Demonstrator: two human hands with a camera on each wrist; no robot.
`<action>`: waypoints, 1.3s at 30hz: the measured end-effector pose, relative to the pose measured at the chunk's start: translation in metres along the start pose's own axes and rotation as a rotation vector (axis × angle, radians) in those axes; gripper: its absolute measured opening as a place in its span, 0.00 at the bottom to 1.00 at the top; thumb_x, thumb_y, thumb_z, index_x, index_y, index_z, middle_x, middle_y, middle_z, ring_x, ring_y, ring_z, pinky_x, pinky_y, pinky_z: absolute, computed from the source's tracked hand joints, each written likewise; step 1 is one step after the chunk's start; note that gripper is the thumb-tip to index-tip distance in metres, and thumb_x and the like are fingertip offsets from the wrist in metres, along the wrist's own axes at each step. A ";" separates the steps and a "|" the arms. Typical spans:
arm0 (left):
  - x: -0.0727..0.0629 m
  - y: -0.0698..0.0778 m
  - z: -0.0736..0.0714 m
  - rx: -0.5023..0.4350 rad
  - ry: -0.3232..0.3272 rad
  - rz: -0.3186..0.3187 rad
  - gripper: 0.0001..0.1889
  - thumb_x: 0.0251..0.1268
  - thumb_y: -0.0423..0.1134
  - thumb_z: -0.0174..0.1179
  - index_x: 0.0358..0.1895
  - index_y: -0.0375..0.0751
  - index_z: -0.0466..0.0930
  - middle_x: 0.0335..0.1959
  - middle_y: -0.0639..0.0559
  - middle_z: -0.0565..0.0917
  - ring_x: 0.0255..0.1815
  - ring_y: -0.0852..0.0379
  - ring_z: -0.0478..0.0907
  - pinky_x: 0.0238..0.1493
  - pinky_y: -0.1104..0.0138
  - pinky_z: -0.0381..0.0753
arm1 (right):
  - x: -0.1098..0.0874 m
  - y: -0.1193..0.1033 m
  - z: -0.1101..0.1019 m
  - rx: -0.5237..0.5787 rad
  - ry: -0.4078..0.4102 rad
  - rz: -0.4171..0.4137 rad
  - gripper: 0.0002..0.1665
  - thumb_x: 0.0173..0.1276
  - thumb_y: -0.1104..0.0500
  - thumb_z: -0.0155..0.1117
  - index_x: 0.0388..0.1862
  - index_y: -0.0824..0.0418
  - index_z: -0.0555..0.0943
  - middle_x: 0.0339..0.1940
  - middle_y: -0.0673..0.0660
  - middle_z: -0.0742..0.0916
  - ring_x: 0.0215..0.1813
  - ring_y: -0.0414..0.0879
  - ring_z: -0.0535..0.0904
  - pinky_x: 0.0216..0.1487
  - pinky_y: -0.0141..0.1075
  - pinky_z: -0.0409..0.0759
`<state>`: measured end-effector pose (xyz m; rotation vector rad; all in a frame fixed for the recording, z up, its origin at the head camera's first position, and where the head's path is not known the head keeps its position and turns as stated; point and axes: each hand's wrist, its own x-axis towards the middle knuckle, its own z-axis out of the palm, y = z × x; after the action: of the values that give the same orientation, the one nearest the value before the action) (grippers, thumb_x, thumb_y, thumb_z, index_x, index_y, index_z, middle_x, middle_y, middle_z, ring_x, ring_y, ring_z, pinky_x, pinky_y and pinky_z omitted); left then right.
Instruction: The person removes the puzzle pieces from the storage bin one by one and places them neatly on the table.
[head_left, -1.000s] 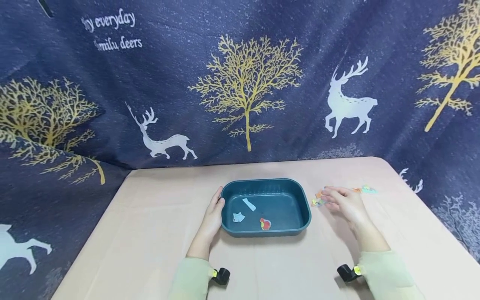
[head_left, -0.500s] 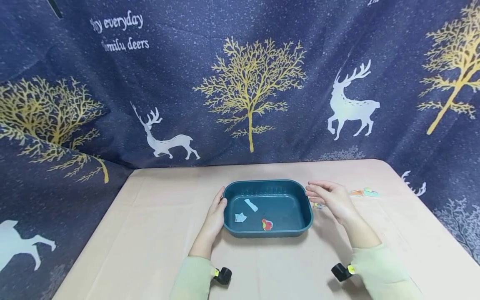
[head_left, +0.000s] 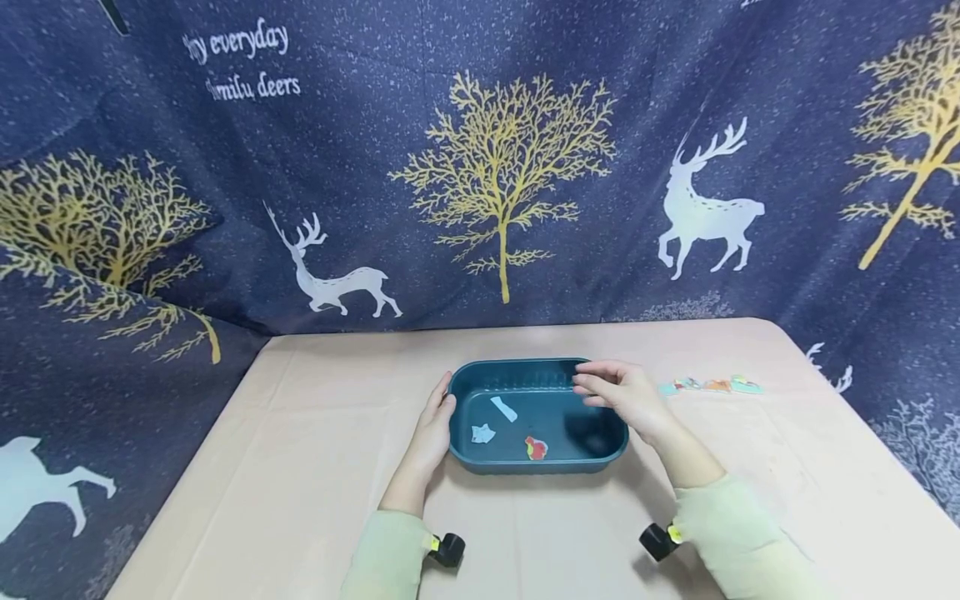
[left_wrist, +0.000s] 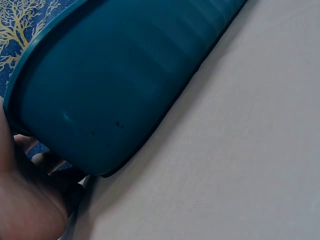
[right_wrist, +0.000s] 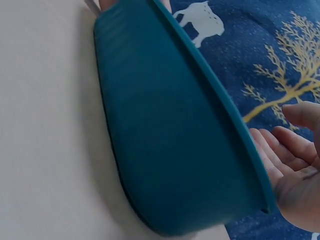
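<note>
A blue-green tray [head_left: 540, 467] is set on the pale tabletop [head_left: 322, 475], centred in the scene. Its left end is held by the left hand [head_left: 431, 429], the grip clamped on it with the fingers bent against the outer wall. Over the tray's far right corner the right hand [head_left: 626, 400] is held, its grip apart, thumb and fingers spread; whether the rim is touched by it cannot be told. On the tray floor, well apart from that hand, a pale blue strip [head_left: 503, 409], a pale blue star-shaped piece [head_left: 482, 433] and a red-and-yellow piece [head_left: 536, 448] are seen. To the right, a row of small pieces is laid out, among them an orange piece [head_left: 717, 386] and a mint-green piece [head_left: 746, 384]. The far side is covered by a dark blue cloth [head_left: 570, 50] printed with trees and deer.
</note>
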<state>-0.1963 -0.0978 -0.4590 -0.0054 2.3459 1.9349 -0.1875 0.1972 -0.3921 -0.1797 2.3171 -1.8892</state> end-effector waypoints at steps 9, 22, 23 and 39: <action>0.000 -0.001 -0.001 -0.001 0.000 0.001 0.26 0.77 0.48 0.34 0.75 0.55 0.48 0.77 0.53 0.50 0.78 0.46 0.42 0.75 0.45 0.42 | 0.012 0.008 0.021 -0.012 -0.042 -0.013 0.28 0.70 0.56 0.59 0.60 0.75 0.71 0.56 0.74 0.79 0.48 0.46 0.85 0.48 0.38 0.84; 0.000 -0.001 -0.001 0.010 -0.002 -0.002 0.26 0.77 0.49 0.34 0.75 0.55 0.48 0.77 0.53 0.51 0.78 0.46 0.42 0.75 0.45 0.42 | 0.024 0.023 0.038 -0.181 -0.133 -0.029 0.25 0.67 0.54 0.63 0.56 0.71 0.76 0.45 0.66 0.86 0.42 0.49 0.85 0.41 0.40 0.86; 0.001 -0.001 -0.001 0.008 -0.001 -0.001 0.26 0.77 0.49 0.34 0.75 0.55 0.49 0.77 0.53 0.51 0.78 0.46 0.42 0.75 0.45 0.42 | 0.025 0.024 0.038 -0.201 -0.147 -0.037 0.25 0.66 0.54 0.63 0.55 0.70 0.77 0.44 0.65 0.86 0.41 0.50 0.85 0.41 0.40 0.85; -0.001 0.002 0.000 0.001 0.001 0.004 0.26 0.77 0.47 0.33 0.75 0.55 0.48 0.77 0.53 0.50 0.78 0.47 0.42 0.76 0.46 0.42 | 0.024 0.030 0.041 -0.425 -0.341 -0.146 0.21 0.61 0.57 0.68 0.48 0.70 0.80 0.40 0.61 0.87 0.38 0.41 0.79 0.39 0.28 0.79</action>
<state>-0.1959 -0.0972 -0.4568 -0.0017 2.3495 1.9354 -0.2030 0.1591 -0.4308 -0.6755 2.4710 -1.2633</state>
